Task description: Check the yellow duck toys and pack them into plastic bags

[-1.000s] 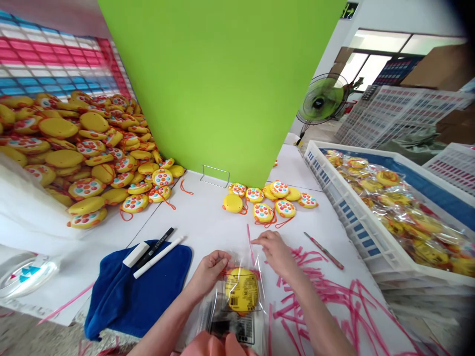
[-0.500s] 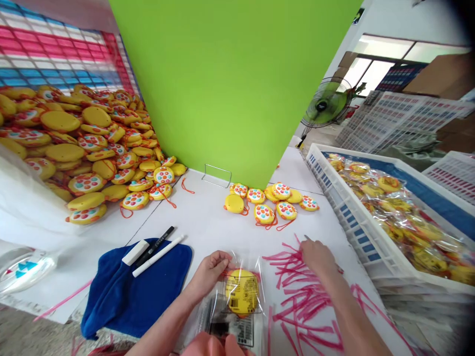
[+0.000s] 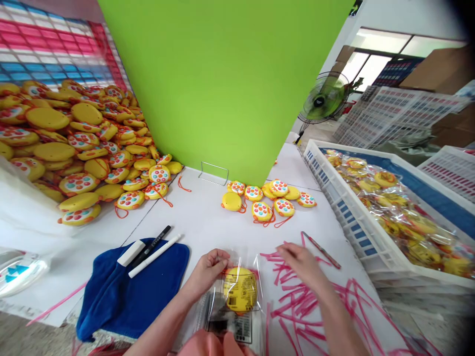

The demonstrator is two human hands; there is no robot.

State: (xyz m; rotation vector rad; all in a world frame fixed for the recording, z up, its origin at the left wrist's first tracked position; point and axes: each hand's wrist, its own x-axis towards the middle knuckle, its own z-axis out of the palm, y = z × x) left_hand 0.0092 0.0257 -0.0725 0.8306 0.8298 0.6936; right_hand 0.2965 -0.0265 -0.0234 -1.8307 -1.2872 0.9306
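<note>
My left hand [image 3: 208, 269] pinches the upper left edge of a clear plastic bag [image 3: 233, 306] that lies on the white table and holds a yellow round toy [image 3: 240, 290]. The bag has a barcode label. My right hand [image 3: 302, 262] hovers over a scatter of pink plastic strips [image 3: 297, 301] just right of the bag, fingers apart and holding nothing that I can see. A small group of loose yellow toys [image 3: 265, 200] with coloured buttons and orange cords lies farther back on the table.
A big heap of the same yellow toys [image 3: 81, 148] fills the left. A blue cloth [image 3: 126, 291] carries markers and an eraser. A white crate [image 3: 345, 207] of bagged toys stands at right. A pink pen [image 3: 321, 249] lies near it. A green panel [image 3: 222, 84] rises behind.
My right hand let go of a pink strip, swung right over the strip pile, then came back left toward the bag. My left hand stayed on the bag.
</note>
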